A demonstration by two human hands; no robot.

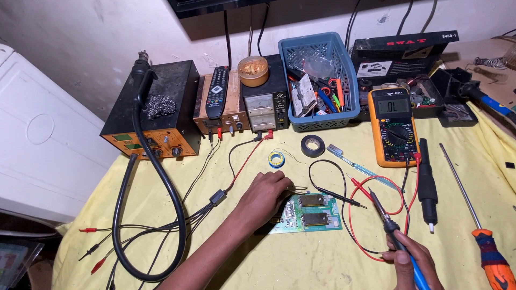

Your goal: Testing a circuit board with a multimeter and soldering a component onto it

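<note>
Head view: left hand [263, 194] reaches in from lower centre, fingers curled down over the left end of a green circuit board [307, 214], grip closed on thin metal tweezers [296, 188] whose tips poke right from under the fingers, just above the board's top edge. Board lies flat on the yellow cloth of the counter [301, 258], near front centre; long axis runs left to right, tilted slightly up to the right, two dark rectangular parts stacked on it. Right hand [411, 260] at lower right, grip wrapped round the blue handle of a soldering iron [388, 223]; iron's long axis runs diagonally, tip pointing up-left toward the board's right side, tip hanging apart from the board, near the red probe lead [352, 215]. Black probe [338, 196] lies just right of the board's upper corner, pointing right. Yellow multimeter [394, 126] sits behind, upright long axis toward the wall, display lit. Black desoldering pump [427, 182] lies just right of the meter, long axis front to back. Orange-handled screwdriver [473, 209] at far right, shaft pointing up-left. Black tape roll [312, 145] and small solder spool [276, 159] between board and back row. Back row left to right: hot-air station [156, 118], remote control [217, 91] on a brown box, power supply [264, 104], blue basket [344, 70] of tools.
</note>
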